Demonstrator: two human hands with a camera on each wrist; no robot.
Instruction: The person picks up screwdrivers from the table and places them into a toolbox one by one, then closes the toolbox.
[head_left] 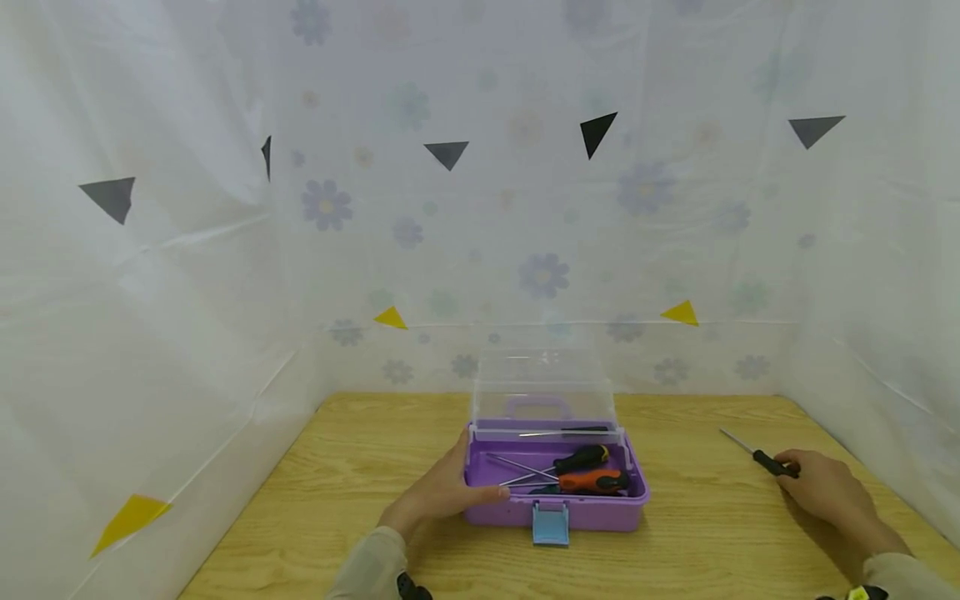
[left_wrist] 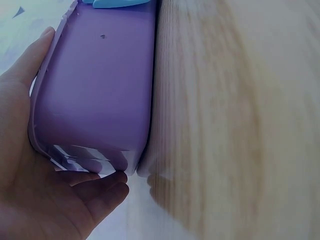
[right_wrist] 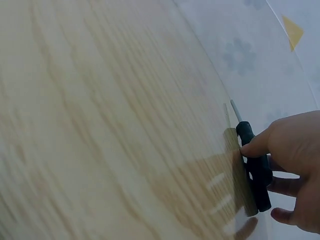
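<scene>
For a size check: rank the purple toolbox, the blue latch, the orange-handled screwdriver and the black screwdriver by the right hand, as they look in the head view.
1. purple toolbox, with its clear lid up.
2. and 3. orange-handled screwdriver and black screwdriver: both partly hidden, so unranked.
4. blue latch.

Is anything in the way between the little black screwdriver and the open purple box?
Nothing visible is. The right hand touches the black screwdriver lying on the wooden table, and only bare tabletop lies between it and the purple box. The clear lid stands open, and the left hand steadies the box's far side.
</scene>
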